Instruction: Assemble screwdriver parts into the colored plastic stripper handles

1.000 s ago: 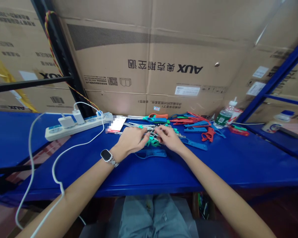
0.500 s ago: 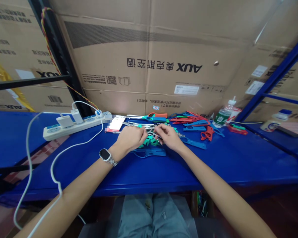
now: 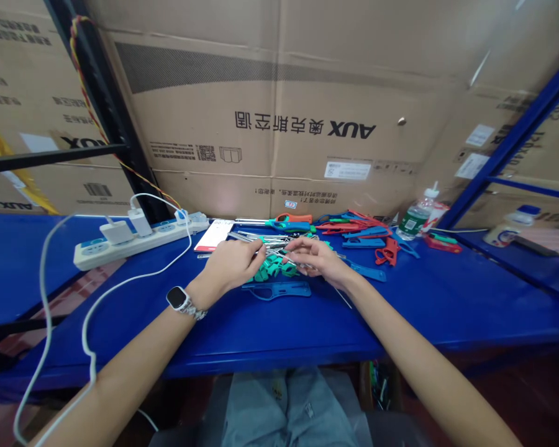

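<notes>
My left hand (image 3: 233, 262), with a watch on its wrist, is closed in a pinch over the pile; what its fingertips hold is too small to make out. Thumb and fingers of my right hand (image 3: 317, 257) are closed on a thin pale wire (image 3: 343, 299), whose end sticks out below the palm. Between and under the hands lie small green plastic parts (image 3: 272, 266) and several metal rods (image 3: 242, 236). A blue lighter handle shell (image 3: 284, 290) lies in front of them. Behind the pile is a lighter with an orange and blue handle (image 3: 294, 225).
Red and blue handle shells (image 3: 366, 233) are heaped to the right, near a clear bottle (image 3: 412, 220). On the left are a white power strip (image 3: 135, 243), loose cables and a phone (image 3: 215, 234). A cardboard box (image 3: 279, 93) stands behind the blue table (image 3: 270, 338).
My left hand has moved left and slightly toward me, away from the right one. The thin wire now shows below my right hand. The view has shifted slightly.
</notes>
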Motion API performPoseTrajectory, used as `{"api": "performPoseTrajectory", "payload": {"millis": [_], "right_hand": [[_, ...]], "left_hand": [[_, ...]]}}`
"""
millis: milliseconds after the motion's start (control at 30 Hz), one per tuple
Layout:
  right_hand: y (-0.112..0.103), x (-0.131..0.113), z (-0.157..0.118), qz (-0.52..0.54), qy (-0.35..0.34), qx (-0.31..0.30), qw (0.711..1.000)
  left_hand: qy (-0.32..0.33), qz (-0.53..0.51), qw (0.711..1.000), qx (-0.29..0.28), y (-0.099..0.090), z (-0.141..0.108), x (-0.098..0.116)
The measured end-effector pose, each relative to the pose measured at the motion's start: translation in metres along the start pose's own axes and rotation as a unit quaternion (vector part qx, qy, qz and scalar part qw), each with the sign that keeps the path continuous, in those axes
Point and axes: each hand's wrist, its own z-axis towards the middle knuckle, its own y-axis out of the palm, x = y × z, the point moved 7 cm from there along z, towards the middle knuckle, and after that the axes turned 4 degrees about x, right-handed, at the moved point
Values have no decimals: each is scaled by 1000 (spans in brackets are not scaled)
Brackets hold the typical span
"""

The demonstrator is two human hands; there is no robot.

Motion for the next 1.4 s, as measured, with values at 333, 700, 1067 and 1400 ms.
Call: {"api": "performPoseTrajectory", "payload": {"millis": [333, 700, 1067, 1400], "right_hand": [[0, 6, -17, -147, -101, 3, 984], [16, 1, -32, -334, -220, 29, 916], [23, 3, -36, -375, -239, 14, 896], [18, 9, -33, -393, -226, 27, 891]], "left_hand": [[58, -38, 997, -18, 6, -10, 12], [93, -88, 991, -43, 15, -26, 12], [179, -78, 980, 25, 1, -33, 29], [250, -118, 961, 7, 19, -38, 39]]}}
